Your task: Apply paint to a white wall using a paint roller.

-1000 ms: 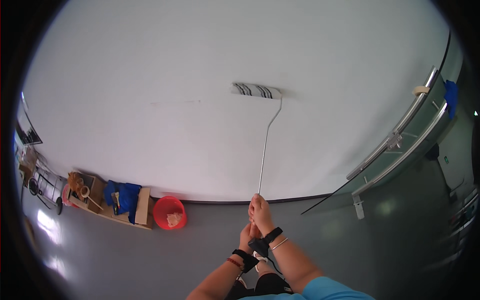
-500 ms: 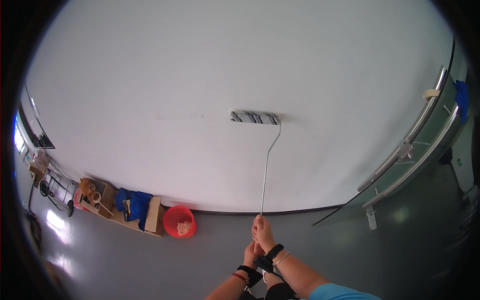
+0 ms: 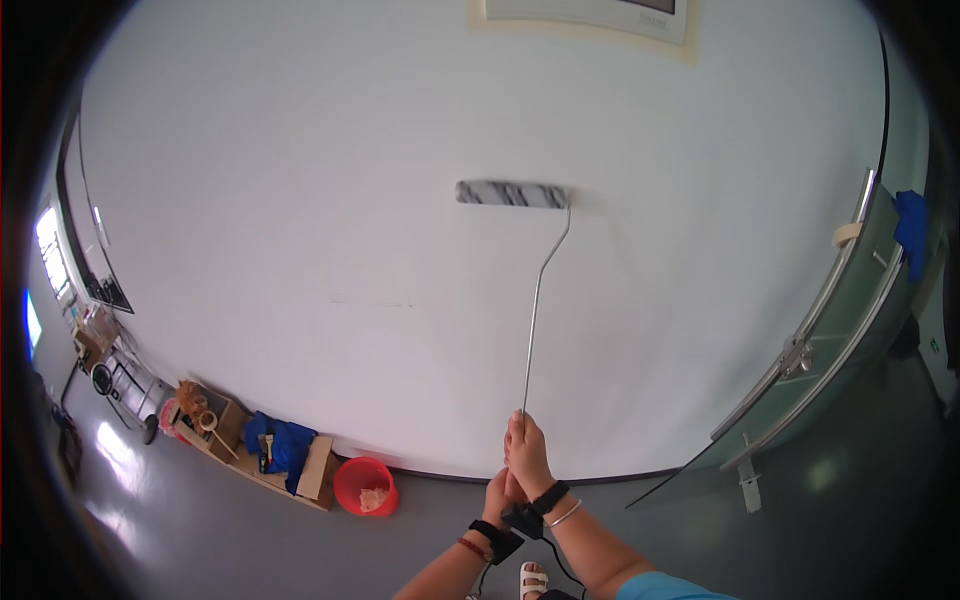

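Observation:
Against the white wall rests a paint roller with a grey-and-white striped sleeve, lying level across the middle of the view. Its thin metal rod runs down to my two hands. My right hand is wrapped round the upper part of the handle. Just below it, my left hand is closed round the handle's lower part, its fingers partly hidden by the right hand and wrist. Both wrists carry black straps with small dark devices. A faint thin line marks the wall left of the rod.
A red bucket stands at the wall's foot, beside a wooden box with a blue cloth over it. To the right is a glass panel with metal rails. A taped-round panel is high on the wall.
The roller has moved up the wall, with both hands still closed round its handle. My view has tilted upward, bringing the taped-round panel into sight at the top.

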`<state>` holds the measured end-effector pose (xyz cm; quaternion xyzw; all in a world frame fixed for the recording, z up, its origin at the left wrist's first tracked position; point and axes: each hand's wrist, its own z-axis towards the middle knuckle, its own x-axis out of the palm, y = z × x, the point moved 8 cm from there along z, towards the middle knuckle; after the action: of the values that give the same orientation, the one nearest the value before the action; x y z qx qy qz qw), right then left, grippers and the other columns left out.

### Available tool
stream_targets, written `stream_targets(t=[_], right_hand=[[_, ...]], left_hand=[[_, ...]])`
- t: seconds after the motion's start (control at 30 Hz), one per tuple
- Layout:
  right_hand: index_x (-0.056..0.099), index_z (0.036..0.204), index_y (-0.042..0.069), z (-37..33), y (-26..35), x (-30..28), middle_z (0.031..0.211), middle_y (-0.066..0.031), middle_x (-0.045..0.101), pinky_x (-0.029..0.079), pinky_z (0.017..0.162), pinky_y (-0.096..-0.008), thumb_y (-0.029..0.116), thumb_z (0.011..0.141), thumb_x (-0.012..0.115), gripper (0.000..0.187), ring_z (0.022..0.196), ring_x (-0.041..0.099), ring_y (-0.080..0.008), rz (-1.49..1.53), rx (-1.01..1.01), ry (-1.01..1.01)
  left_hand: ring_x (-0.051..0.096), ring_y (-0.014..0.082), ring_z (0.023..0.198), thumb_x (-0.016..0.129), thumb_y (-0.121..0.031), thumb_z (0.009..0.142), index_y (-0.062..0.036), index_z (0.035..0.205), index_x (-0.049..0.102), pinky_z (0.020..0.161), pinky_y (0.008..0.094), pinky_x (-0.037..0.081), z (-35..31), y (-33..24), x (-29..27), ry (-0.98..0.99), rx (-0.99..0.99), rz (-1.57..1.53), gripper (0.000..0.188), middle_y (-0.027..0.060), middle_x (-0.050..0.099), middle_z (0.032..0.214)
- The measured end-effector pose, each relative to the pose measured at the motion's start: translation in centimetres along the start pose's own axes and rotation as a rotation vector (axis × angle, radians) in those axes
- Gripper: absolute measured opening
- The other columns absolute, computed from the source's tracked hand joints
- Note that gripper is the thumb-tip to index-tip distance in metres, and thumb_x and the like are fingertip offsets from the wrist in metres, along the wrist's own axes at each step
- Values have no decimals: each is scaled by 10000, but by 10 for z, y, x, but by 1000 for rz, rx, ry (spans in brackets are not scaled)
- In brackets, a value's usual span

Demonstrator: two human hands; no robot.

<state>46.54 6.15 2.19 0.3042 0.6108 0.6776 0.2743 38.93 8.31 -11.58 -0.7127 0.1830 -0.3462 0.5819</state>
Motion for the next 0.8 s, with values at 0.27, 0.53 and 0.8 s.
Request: stream_targets(t=[0.27,0.53,0.8], right_hand=[[364,717,94,44,90,-2,498,18,349,301,336,-221,382,999,371,404,363,334,-78,6,-236,-23],[402,749,77,68,159,8,523,24,367,296,331,-212,373,1002,374,390,373,328,-70,83,-209,18],[366,738,101,85,185,12,511,27,318,278,314,-211,393,1000,358,393,362,298,-61,84,-242,6]], left_hand=[[476,88,596,378,-371,995,16,871,554,532,244,390,29,-113,49,36,134,-2,443,11,541,678],[391,66,526,394,-388,990,-24,780,518,473,231,314,51,-190,68,78,231,-19,438,-25,476,622],[377,68,512,396,-377,991,-32,760,511,466,235,299,57,-226,78,82,250,-8,431,-27,460,601]])
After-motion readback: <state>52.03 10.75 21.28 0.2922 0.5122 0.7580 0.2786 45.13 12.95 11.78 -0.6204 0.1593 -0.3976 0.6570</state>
